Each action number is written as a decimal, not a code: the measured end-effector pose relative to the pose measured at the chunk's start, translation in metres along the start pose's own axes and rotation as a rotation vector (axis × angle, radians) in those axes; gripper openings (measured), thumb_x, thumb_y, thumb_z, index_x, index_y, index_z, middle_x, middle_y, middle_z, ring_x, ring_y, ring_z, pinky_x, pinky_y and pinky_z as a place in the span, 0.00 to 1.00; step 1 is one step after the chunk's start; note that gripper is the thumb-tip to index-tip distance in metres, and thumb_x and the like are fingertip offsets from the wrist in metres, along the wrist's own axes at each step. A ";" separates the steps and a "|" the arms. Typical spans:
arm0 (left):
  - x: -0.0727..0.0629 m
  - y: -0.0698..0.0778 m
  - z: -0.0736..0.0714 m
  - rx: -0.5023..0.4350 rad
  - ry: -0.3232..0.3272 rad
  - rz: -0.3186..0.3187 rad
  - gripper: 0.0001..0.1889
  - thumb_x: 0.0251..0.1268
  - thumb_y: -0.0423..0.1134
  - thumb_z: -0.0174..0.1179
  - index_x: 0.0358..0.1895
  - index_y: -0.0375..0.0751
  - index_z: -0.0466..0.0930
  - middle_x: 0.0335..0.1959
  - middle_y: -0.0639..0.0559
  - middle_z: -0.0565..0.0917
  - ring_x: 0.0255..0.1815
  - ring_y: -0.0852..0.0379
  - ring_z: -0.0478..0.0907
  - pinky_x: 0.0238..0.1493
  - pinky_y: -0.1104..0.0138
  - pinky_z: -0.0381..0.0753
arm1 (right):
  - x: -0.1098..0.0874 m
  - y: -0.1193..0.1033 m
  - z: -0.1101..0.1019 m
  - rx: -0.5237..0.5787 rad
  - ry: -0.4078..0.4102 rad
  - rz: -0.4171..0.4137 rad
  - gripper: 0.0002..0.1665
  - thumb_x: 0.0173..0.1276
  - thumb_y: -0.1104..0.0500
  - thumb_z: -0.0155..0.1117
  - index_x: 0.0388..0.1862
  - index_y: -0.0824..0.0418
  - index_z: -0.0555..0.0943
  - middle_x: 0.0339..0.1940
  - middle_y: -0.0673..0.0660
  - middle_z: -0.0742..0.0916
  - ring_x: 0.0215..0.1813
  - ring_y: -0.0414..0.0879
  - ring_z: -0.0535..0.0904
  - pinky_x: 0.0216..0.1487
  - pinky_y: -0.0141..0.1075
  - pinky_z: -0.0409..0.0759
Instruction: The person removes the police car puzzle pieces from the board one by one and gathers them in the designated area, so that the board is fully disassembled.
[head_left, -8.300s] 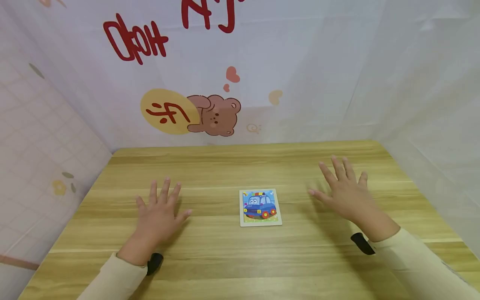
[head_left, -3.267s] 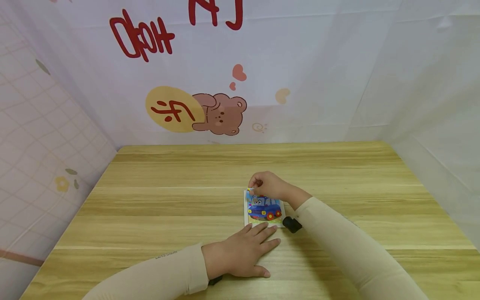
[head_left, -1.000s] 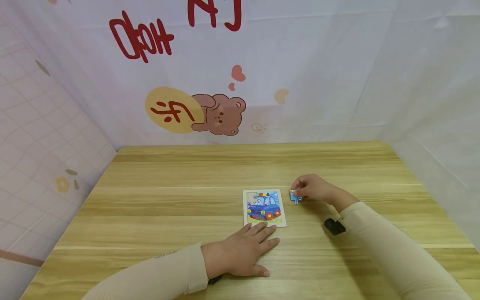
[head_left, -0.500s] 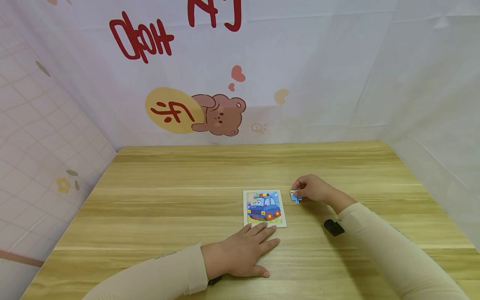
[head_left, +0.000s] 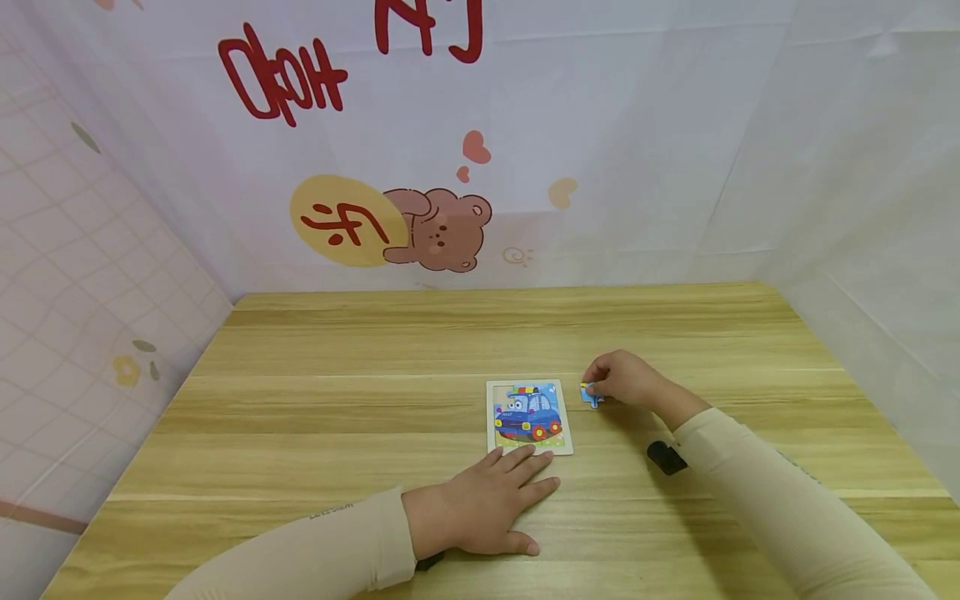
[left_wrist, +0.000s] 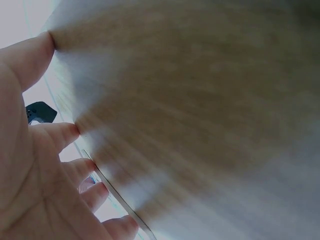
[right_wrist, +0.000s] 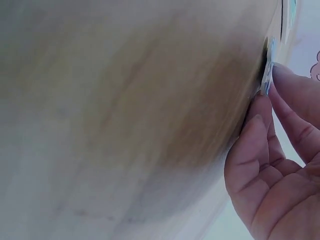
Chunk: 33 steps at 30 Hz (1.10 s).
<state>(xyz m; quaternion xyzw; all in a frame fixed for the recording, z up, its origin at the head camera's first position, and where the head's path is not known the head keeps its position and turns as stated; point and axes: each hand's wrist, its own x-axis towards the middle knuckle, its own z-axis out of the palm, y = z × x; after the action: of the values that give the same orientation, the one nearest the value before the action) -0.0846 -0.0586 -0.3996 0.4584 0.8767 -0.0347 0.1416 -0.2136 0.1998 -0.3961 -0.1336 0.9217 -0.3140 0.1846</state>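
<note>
A square jigsaw puzzle (head_left: 527, 418) with a blue cartoon police car lies in a pale frame at mid-table. Its upper left corner shows a bare tan gap. Just right of the frame, my right hand (head_left: 626, 379) pinches a light blue puzzle piece (head_left: 590, 396) between thumb and fingers. In the right wrist view that puzzle piece (right_wrist: 269, 65) appears edge-on, close over the wood. My left hand (head_left: 491, 500) lies spread on the table, its longer fingertips on the near edge of the frame. Seen from the left wrist, the fingers (left_wrist: 80, 172) reach the frame's edge.
The wooden table (head_left: 337, 350) extends around the puzzle on all sides. A white cloth (head_left: 637, 125) with a printed bear and red lettering hangs behind its far edge. Pale cloth also hangs at left and right. A dark wrist device (head_left: 666, 457) sits under the right wrist.
Earlier the hands lay apart beside the full puzzle. The left hand moved to its near edge; the right took the upper left piece out and carried it right. Over the last second, the piece tilts slightly.
</note>
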 end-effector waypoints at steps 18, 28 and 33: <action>0.001 -0.001 0.002 -0.013 -0.011 -0.006 0.40 0.65 0.69 0.46 0.77 0.57 0.53 0.78 0.55 0.50 0.78 0.52 0.46 0.70 0.53 0.59 | -0.002 -0.007 0.000 -0.030 -0.004 -0.007 0.03 0.66 0.66 0.63 0.36 0.67 0.82 0.29 0.53 0.84 0.32 0.44 0.73 0.36 0.36 0.73; 0.001 -0.001 0.001 -0.014 -0.011 0.004 0.40 0.65 0.69 0.46 0.77 0.57 0.53 0.78 0.55 0.49 0.78 0.52 0.46 0.70 0.53 0.59 | 0.000 -0.005 0.000 -0.035 -0.014 -0.020 0.03 0.66 0.66 0.63 0.35 0.66 0.82 0.27 0.52 0.84 0.30 0.44 0.72 0.34 0.35 0.72; 0.000 -0.001 0.000 -0.010 -0.010 0.011 0.40 0.65 0.69 0.45 0.77 0.57 0.52 0.78 0.54 0.49 0.78 0.52 0.47 0.70 0.53 0.59 | -0.001 -0.004 -0.003 -0.028 0.009 -0.036 0.05 0.66 0.65 0.63 0.37 0.66 0.83 0.30 0.53 0.85 0.33 0.44 0.74 0.36 0.36 0.73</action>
<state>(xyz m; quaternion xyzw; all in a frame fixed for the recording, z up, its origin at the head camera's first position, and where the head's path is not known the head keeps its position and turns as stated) -0.0856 -0.0589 -0.3998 0.4623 0.8736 -0.0319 0.1486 -0.2136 0.1983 -0.3911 -0.1512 0.9242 -0.3050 0.1732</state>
